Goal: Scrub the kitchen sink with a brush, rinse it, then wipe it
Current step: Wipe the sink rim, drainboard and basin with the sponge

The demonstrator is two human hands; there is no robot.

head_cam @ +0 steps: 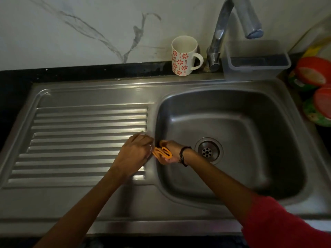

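Observation:
A steel sink has a ribbed drainboard on its left and a drain in the basin floor. My right hand grips an orange brush against the basin's left wall; only the brush's looped orange handle shows. My left hand rests on the rim between drainboard and basin, just left of the brush, fingers curled down; whether it touches the brush I cannot tell. The tap arches over the basin with no water running.
A white mug with red flowers stands on the back ledge left of the tap. A clear plastic tub sits right of the tap. Red and green plastic items lie at the right edge.

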